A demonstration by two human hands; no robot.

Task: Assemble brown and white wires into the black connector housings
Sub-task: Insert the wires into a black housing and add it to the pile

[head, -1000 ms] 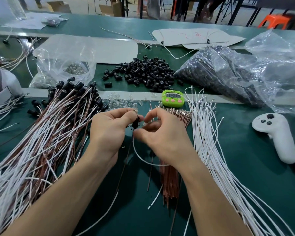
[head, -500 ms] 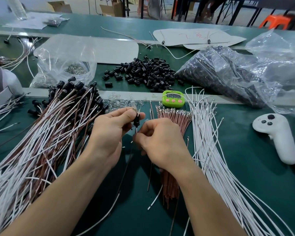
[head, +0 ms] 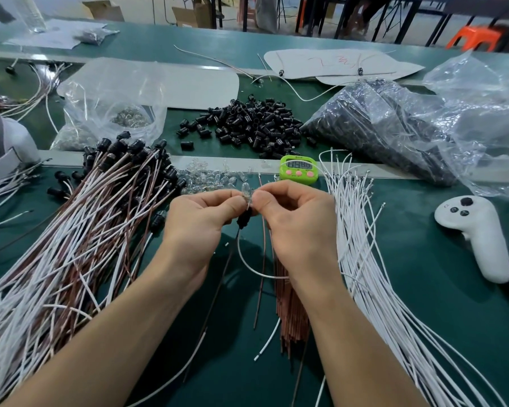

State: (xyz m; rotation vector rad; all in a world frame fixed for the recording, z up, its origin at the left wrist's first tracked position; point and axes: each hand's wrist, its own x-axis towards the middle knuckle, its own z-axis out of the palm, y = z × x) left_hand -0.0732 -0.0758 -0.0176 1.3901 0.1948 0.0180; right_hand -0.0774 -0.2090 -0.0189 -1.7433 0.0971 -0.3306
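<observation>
My left hand (head: 197,218) and my right hand (head: 294,218) meet above the green mat. Between their fingertips sits a small clear bulb (head: 246,190) above a black connector housing (head: 244,220); both hands pinch this piece. A white wire (head: 249,267) and a brown wire (head: 263,259) hang from the housing. Loose black housings (head: 247,124) lie heaped behind. A bundle of brown wires (head: 293,315) lies under my right wrist, with loose white wires (head: 362,254) to its right. Finished wired housings (head: 71,230) are piled at the left.
A green timer (head: 298,169) stands behind my hands, with clear bulbs (head: 209,179) scattered to its left. A white controller (head: 479,233) lies at the right. Plastic bags (head: 394,124) of parts fill the back right, and another bag (head: 109,113) sits at the back left.
My right hand has risen from lower down to meet the left hand's fingertips. A clear bulb now shows between the fingers above the black housing.
</observation>
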